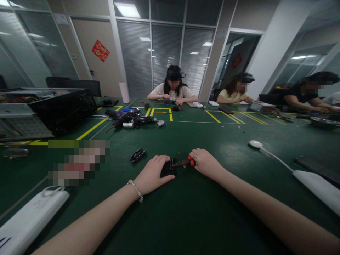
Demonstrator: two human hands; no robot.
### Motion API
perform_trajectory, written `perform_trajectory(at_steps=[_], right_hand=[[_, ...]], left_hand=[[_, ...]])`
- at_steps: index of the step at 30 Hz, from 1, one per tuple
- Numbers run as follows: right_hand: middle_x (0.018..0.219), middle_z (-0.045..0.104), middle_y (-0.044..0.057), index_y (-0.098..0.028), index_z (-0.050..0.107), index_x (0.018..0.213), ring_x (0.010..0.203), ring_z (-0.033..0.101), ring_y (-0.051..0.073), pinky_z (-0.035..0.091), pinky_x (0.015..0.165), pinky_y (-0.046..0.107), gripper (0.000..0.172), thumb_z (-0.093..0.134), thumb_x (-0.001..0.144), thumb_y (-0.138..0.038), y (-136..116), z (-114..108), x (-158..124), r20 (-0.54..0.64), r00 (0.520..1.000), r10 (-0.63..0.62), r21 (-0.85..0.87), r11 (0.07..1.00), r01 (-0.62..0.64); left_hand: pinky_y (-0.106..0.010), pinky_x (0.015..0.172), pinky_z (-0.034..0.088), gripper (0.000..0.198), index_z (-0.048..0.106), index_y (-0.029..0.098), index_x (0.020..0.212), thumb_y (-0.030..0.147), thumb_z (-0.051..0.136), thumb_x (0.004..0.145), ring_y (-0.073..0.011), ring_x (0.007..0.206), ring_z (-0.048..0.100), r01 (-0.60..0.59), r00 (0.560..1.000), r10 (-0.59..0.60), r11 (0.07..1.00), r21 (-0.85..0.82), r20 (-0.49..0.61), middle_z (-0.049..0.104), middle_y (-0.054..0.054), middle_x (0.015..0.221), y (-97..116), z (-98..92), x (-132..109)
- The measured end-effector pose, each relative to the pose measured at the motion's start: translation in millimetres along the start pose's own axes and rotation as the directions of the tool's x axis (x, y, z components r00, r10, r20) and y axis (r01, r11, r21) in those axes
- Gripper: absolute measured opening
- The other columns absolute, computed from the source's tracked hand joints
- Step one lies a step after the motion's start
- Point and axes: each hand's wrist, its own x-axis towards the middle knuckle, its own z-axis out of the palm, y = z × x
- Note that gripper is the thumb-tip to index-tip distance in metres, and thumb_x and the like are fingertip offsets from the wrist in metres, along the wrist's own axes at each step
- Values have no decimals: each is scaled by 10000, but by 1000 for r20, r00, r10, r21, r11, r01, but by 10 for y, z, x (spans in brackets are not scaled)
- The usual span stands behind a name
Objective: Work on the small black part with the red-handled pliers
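Note:
My left hand [154,173] is closed around a small black plastic part [168,169], thumb along its near side, and steadies it on the green table [186,219]. In my right hand [204,162] are needle-nose pliers [190,161] with red and black handles. Their tips point left and reach the right edge of the black part; whether the jaws grip it I cannot tell. Left of my left hand lies another dark piece [137,155] with a toothed outline, apart from both hands. My left wrist wears a pale beaded bracelet.
Tangled cables and tools [132,118] lie ahead to the left, near an open computer case [61,109]. A white power bank [34,216] sits at lower left, a white device with a cable [316,187] at right. Several people [172,85] sit across the table.

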Motion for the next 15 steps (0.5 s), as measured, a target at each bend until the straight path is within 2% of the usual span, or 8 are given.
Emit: perform_trajectory(at_steps=[6, 15], right_hand=[[837, 539, 58, -148, 527, 878, 756, 469, 171, 360, 681, 289, 226, 541, 653, -133, 19, 30, 6, 3, 1000, 12, -4, 1000, -12], [848, 544, 61, -145, 531, 881, 759, 472, 171, 362, 692, 290, 236, 534, 647, -120, 6, 1, 27, 14, 999, -35, 8, 999, 35]], left_hand=[[-390, 888, 361, 535, 403, 219, 1165, 491, 548, 728, -242, 1065, 441, 2, 1000, -2, 1000, -10, 4, 483, -58, 1160, 10, -12, 2], [-385, 885, 362, 513, 421, 223, 1141, 483, 560, 722, -238, 1052, 443, -13, 1000, 13, 1000, -7, 5, 492, -50, 1143, 10, -13, 5]])
